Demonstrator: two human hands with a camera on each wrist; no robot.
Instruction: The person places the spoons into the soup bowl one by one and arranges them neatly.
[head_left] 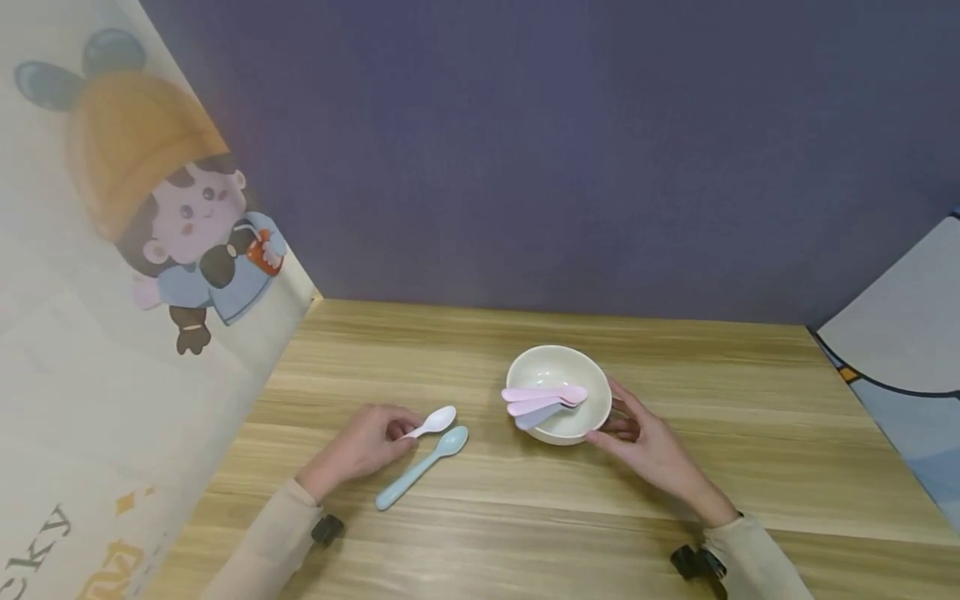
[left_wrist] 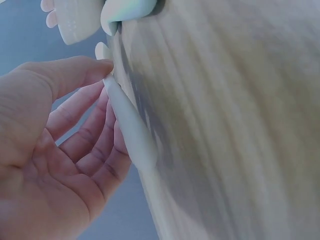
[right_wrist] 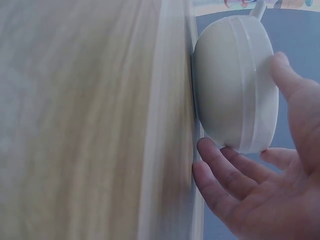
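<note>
My left hand (head_left: pixel 367 442) pinches a small white spoon (head_left: pixel 438 418) by its handle, low over the wooden table. In the left wrist view the thumb and fingers meet on this spoon (left_wrist: pixel 131 131). Close beside it lies a light blue spoon (head_left: pixel 422 472), its bowl end pointing away to the right. My right hand (head_left: pixel 651 450) holds a cream bowl (head_left: pixel 551 365) at its right side, thumb at the near rim. The right wrist view shows fingertips at the bowl's (right_wrist: pixel 220 85) outer wall. Two pink spoons (head_left: pixel 536 406) and a lavender spoon (head_left: pixel 536 418) rest inside, handles over the left rim.
Wood-grain table (head_left: pixel 525 533) lies under everything. A dark blue-grey panel (head_left: pixel 555 158) rises at its back edge. On the left stands a pale wall (head_left: pixel 67 400) with a cartoon child print, and another printed panel (head_left: pixel 900 333) borders the right.
</note>
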